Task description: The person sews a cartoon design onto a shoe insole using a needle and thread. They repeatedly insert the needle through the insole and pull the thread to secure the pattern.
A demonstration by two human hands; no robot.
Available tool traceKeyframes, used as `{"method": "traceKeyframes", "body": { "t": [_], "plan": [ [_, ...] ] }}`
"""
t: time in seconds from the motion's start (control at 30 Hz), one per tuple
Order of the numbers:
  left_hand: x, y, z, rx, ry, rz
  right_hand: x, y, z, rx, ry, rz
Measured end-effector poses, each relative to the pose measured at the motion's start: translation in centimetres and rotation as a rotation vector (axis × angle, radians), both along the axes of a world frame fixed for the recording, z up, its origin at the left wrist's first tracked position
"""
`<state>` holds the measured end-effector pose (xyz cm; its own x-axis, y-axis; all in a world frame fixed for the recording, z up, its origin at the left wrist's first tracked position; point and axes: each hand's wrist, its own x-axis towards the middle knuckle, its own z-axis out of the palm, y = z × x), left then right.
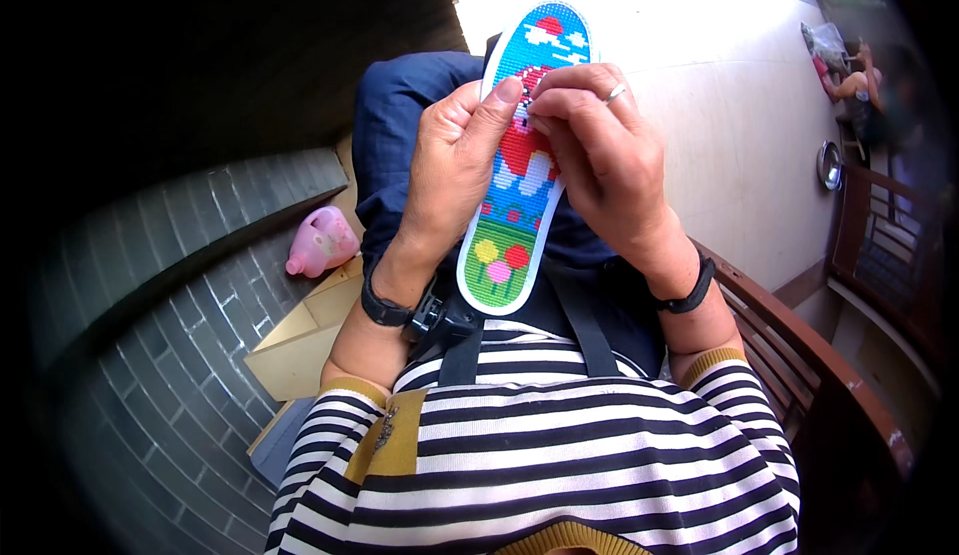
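Note:
A cross-stitched insole point(518, 156) with a white edge lies over my lap, its toe end pointing away. It bears clouds, a red and white figure and flowers on blue and green. My left hand point(458, 146) grips its left edge, thumb pressed on the stitched face and fingers hidden beneath. Over the middle of the insole, my right hand point(599, 132) has its thumb and fingertips drawn together against the figure. Any needle or thread between those fingertips is too small or hidden to make out. A ring sits on one right finger.
A pink plastic jug point(324, 242) stands at left near an open wooden box point(303, 338) and a grey brick wall point(195, 330). A wooden slatted rail point(794, 323) runs close on the right. Farther right are a metal bowl point(829, 165) and another seated person point(861, 90).

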<state>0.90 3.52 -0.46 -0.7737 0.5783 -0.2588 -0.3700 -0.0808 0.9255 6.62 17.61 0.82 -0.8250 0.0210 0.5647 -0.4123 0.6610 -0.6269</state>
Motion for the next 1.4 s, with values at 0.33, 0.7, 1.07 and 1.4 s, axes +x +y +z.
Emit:
{"method": "traceKeyframes", "body": {
  "t": [0.33, 0.7, 1.07, 1.4],
  "plan": [
    [-0.2, 0.0, 0.0, -0.019, -0.006, 0.035, -0.1, 2.0, 0.7, -1.15, -0.357, 0.224],
    [-0.7, -0.5, 0.5, -0.152, 0.143, 0.135, 1.0, 2.4, 1.4, -0.133, -0.031, -0.15],
    [-0.3, -0.6, 0.9, -0.178, 0.276, 0.14, 1.1, 0.7, 0.5, -0.018, -0.074, -0.07],
    [-0.1, -0.3, 0.8, -0.173, 0.305, 0.15, 1.0, 0.7, 0.8, -0.01, -0.104, -0.094]
  ]
}}
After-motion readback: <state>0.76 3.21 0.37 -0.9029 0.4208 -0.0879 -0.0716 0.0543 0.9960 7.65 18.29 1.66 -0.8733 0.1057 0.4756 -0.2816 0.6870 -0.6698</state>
